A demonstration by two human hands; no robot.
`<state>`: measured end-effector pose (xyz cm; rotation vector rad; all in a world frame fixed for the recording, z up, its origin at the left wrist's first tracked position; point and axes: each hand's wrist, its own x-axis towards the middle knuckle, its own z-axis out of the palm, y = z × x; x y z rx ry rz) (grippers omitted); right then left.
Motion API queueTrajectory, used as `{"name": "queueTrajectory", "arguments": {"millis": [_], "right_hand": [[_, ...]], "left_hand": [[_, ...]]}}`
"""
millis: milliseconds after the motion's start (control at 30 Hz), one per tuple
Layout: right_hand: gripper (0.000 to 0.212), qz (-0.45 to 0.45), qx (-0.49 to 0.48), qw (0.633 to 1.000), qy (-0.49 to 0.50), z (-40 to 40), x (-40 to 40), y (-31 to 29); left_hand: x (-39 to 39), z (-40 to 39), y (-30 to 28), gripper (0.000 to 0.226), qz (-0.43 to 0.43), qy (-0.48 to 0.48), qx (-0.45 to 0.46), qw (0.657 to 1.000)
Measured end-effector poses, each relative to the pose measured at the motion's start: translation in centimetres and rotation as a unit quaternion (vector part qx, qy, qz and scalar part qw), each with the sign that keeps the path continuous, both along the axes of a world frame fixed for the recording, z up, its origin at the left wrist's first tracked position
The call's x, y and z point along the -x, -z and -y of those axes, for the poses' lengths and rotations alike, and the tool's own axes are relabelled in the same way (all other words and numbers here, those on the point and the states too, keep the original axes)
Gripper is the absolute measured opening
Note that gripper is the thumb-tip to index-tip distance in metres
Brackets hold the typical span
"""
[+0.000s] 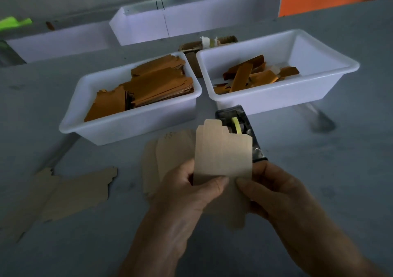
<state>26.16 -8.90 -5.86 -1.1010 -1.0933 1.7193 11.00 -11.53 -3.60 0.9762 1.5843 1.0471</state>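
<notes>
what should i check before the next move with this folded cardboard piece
1. Grip: ok, left hand and right hand both pinch the folded cardboard piece near its lower edge.
2. Tape dispenser close: ok, just behind the piece.
3. Tape end free: cannot tell, the piece hides it.
4. Fold square: cannot tell.
5. Room in right bin: ok, only partly filled.

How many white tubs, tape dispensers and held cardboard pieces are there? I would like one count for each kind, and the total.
White tubs: 2 (left tub, right tub)
Tape dispenser: 1
Cardboard piece held by left hand and right hand: 1
Total: 4
</notes>
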Motion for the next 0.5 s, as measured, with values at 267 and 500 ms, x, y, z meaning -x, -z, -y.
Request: {"name": "queueTrajectory", "arguments": {"millis": [267,500], "right_hand": [[0.019,0.233,-0.134,0.963,0.021,0.6,-0.2,0.4],[0.015,0.272,-0.218,0.936,0.057,1.0,0.8,-0.3]], "left_hand": [[-1.1,0.1,0.7,0.024,-0.105,-0.035,-0.049,0.993],[-1.7,-0.2,1.2,0.02,-0.161,-0.083,-0.085,0.98]]}}
